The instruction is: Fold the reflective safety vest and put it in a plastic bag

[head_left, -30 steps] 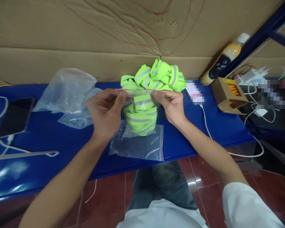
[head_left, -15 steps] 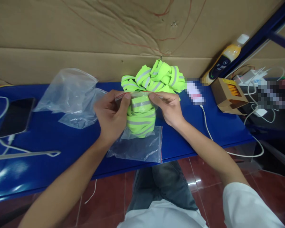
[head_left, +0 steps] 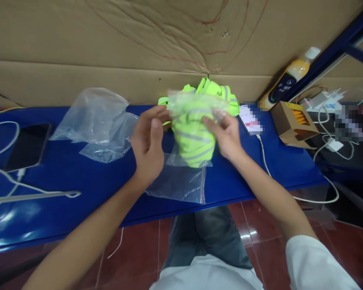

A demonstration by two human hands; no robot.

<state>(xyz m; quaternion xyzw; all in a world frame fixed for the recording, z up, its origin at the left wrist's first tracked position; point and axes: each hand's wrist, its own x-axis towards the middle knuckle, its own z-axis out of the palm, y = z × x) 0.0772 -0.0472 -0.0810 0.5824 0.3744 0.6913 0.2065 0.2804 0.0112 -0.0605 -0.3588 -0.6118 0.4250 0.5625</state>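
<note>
A clear zip bag packed with neon yellow-green reflective straps is held above the table, slightly blurred. My right hand grips the bag's right side between thumb and fingers. To the left of the bag is my left hand, its fingers apart and holding nothing. Whether its fingertips touch the bag I cannot tell. Behind the packed bag lies a heap of loose reflective straps, partly hidden by it. A flat clear zip bag with a red seal line rests on the table below.
Crumpled clear plastic bags lie on the blue table at left, beside a phone and white cables. Another phone, a cardboard box and a juice bottle stand to the right. Cardboard lines the back.
My left hand has let go of the bag's top edge and opened. My right hand has shifted its grip down the bag's right side, and the packed bag has moved rightward.
</note>
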